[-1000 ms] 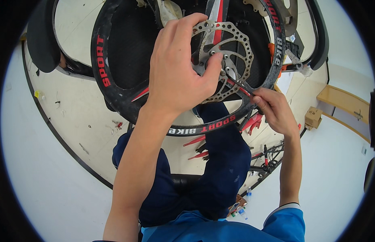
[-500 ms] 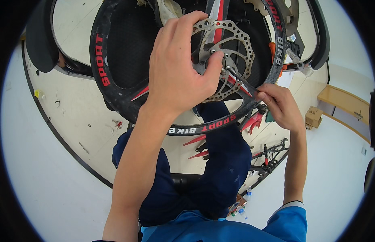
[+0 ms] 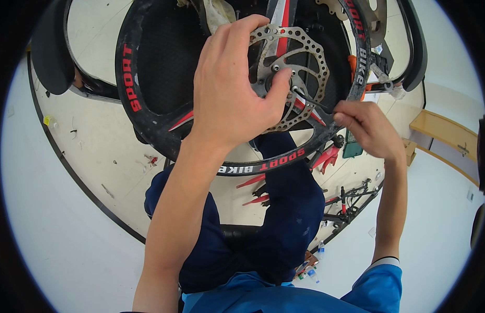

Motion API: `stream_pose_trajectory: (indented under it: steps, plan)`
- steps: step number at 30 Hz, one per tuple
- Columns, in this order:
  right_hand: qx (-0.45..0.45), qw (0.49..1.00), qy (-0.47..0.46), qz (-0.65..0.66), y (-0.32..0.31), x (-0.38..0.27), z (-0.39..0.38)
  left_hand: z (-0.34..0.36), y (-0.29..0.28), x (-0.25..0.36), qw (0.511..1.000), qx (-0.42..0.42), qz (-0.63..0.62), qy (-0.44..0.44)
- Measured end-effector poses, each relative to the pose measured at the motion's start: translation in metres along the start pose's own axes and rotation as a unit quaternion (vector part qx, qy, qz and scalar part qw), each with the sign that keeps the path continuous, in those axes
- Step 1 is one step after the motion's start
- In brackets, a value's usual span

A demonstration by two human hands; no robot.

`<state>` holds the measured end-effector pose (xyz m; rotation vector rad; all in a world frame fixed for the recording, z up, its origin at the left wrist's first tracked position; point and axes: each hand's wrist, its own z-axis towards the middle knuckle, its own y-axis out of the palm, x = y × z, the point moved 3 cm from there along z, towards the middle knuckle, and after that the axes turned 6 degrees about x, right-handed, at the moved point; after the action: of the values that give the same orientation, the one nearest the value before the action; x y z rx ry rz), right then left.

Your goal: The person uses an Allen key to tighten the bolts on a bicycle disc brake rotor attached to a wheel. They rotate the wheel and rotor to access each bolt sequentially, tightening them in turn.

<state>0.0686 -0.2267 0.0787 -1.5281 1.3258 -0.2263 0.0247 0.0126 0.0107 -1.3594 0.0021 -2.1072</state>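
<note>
A black bicycle wheel [image 3: 135, 94] with red-and-white spokes lies under my hands. At its hub sits a drilled metal brake disc [image 3: 319, 57]. My left hand [image 3: 226, 94] is spread over the disc's left side, with fingertips at its upper edge and the thumb beside the hub bolts; its fingers are curved round the disc. Between the fingers and thumb of my right hand [image 3: 370, 128] is the outer end of a thin dark hex key [image 3: 313, 100]. The key's inner end meets a bolt near the hub; whether it is seated cannot be told.
A black chair armrest [image 3: 53, 57] stands at the left and another [image 3: 415, 47] at the right. Red forks [image 3: 330, 156] and a black-and-red bike frame [image 3: 344, 203] lie on the floor. A cardboard box [image 3: 409, 150] is by the right wall.
My right hand has shifted slightly up, its wrist and forearm out to the right, and the hex key's outer end has swung up a little. My left hand has hardly moved.
</note>
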Motion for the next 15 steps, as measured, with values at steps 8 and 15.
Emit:
stream_pose_trajectory:
  steps: [8, 15]
  plan:
    - [0.124, 0.991, 0.039, 0.040, 0.028, 0.001, -0.015, -0.005, 0.008, -0.002, 0.999, 0.020, 0.002, -0.048]
    - [0.212, 0.976, 0.046, 0.016, 0.061, -0.004, -0.027, -0.007, 0.009, 0.000, 0.998, 0.030, -0.005, -0.049]
